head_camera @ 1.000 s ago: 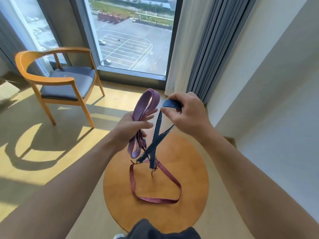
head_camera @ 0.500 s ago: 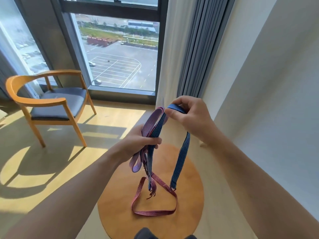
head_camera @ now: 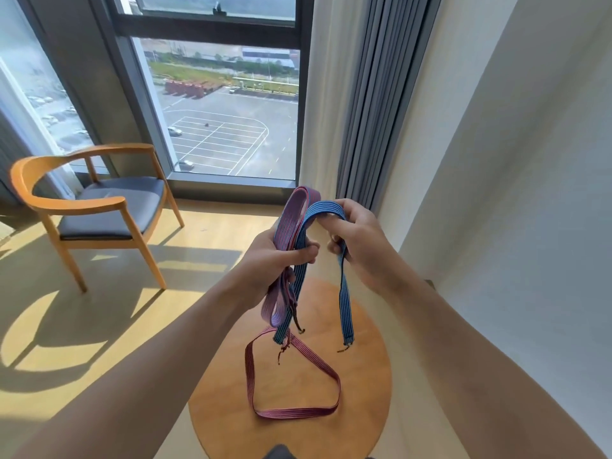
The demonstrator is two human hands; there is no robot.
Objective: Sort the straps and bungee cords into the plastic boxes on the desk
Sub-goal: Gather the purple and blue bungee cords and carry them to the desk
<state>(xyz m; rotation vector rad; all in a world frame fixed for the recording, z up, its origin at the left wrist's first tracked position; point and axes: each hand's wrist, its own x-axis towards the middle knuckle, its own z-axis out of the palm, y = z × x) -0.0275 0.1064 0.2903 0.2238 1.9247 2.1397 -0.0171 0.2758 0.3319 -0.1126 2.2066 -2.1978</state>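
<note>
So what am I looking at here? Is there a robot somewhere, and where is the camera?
No robot: a person works with bare hands, and the one picture comes from a camera worn on the head, looking down. The left hand grips a folded red strap and one leg of a blue strap. The right hand holds the blue strap's bend. A red loop rests on the round wooden table below. A chair stands by the window.
</note>
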